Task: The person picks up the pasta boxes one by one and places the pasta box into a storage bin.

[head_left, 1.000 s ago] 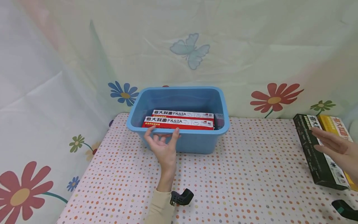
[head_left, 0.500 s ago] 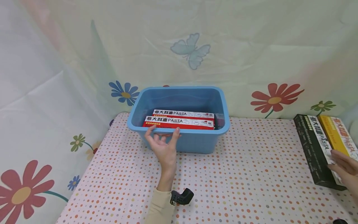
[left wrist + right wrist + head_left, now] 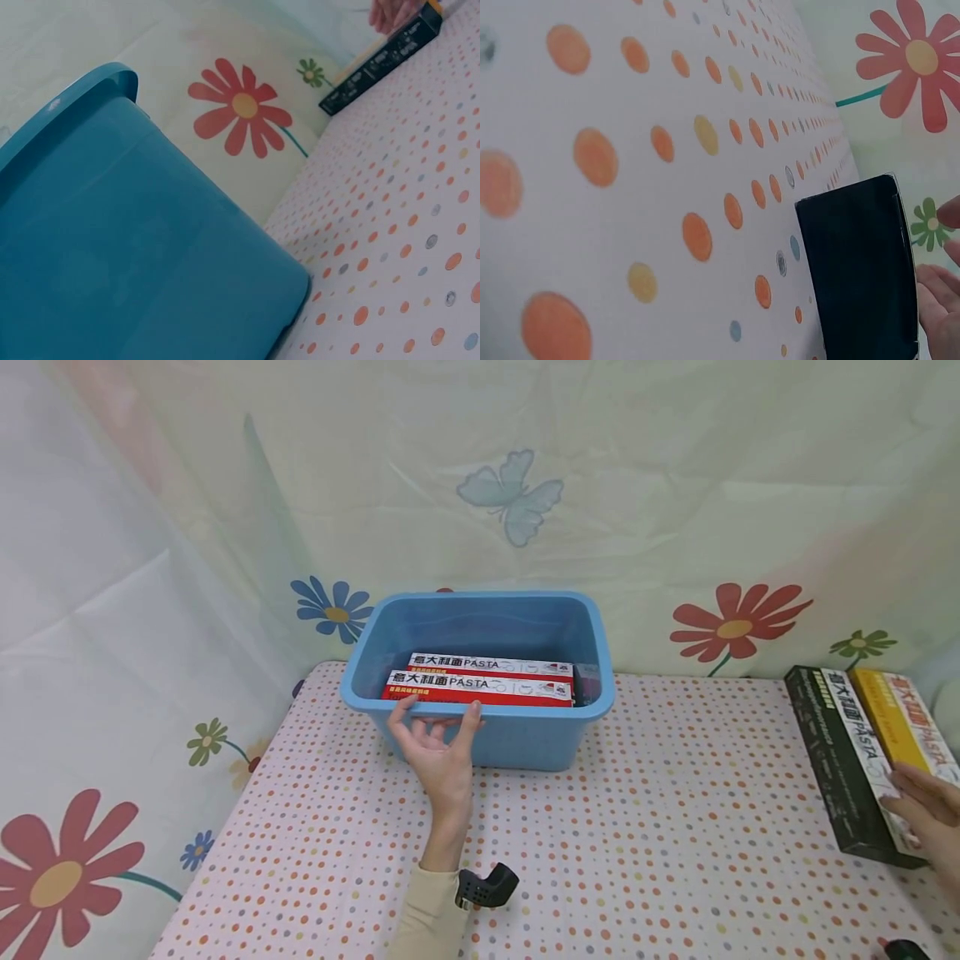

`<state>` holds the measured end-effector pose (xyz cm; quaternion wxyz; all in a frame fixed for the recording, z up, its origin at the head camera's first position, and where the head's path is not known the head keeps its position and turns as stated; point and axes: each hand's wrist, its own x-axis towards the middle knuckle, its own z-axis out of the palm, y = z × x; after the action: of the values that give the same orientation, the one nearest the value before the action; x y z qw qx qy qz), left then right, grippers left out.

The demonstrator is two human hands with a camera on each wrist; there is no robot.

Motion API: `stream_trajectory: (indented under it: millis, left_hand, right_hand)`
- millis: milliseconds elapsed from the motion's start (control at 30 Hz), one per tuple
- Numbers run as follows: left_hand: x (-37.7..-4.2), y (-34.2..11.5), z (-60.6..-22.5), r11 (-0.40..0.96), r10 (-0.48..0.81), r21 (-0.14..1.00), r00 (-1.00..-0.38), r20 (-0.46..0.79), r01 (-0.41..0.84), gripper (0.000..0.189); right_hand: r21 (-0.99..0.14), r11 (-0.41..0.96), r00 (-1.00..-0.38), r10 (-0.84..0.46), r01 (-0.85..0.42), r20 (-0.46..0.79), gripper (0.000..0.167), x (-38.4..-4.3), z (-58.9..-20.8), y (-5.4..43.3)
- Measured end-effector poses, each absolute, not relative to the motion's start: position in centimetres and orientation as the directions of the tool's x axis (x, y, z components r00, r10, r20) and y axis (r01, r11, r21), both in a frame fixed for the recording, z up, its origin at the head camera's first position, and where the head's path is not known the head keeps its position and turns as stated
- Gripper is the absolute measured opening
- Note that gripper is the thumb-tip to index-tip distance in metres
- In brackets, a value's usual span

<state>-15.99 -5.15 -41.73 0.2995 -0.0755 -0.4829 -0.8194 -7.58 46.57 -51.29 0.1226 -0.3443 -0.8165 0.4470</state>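
A blue plastic tub (image 3: 517, 743) stands against the backdrop, with two red-and-white pasta boxes (image 3: 480, 689) lying side by side inside. My left hand (image 3: 441, 768) grips its front rim, with the index finger and thumb on the rim and the other fingers beneath it. At the far right of the head view, my right hand (image 3: 930, 814) is over the near end of a black pasta box (image 3: 832, 768), thumb and fingers spread apart. The right wrist view shows that box's dark end (image 3: 862, 270) beside the fingers. Whether they touch it I cannot tell.
A yellow pasta box (image 3: 900, 710) lies along the right side of the black one. The table has a dotted cloth (image 3: 675, 827), and a flowered cloth backdrop (image 3: 637, 527) rises behind it. A dark item shows inside the tub's right end.
My right hand has moved down and toward the near end of the black box, its fingers lower over it. My left hand stays on the tub's rim.
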Motion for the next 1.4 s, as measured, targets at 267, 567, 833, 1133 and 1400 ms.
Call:
stream_trajectory:
  millis: [267,567,833,1133,1400]
  left_hand:
    - [-16.2,-5.1,-41.7,-0.348,-0.413,0.746,-0.807,0.422,0.568,0.072]
    - [-16.1,-5.1,-41.4,-0.359,-0.406,0.743,-0.812,0.421,0.565,0.078]
    - [-16.0,-5.0,-41.5,-0.357,-0.411,0.753,-0.817,0.404,0.552,0.074]
    - [-15.9,-5.1,-41.6,-0.368,-0.409,0.753,-0.822,0.397,0.546,0.071]
    - [-16.0,-5.1,-41.5,-0.374,-0.411,0.744,-0.818,0.402,0.553,0.076]
  right_hand:
    - [-0.908,0.265,-0.733,0.677,0.325,-0.065,0.057,-7.4,-51.9,46.7]
    - [-0.905,0.204,-0.726,0.671,0.374,-0.149,0.06,-7.1,-51.7,47.3]
    - [-0.818,0.257,-0.68,0.704,0.515,-0.207,0.079,-7.3,-51.0,45.6]
    - [-0.738,0.437,-0.769,0.616,0.514,-0.17,0.089,-6.8,-49.5,44.1]
    - [-0.742,0.352,-0.729,0.632,0.571,-0.261,0.095,-6.7,-48.7,42.7]
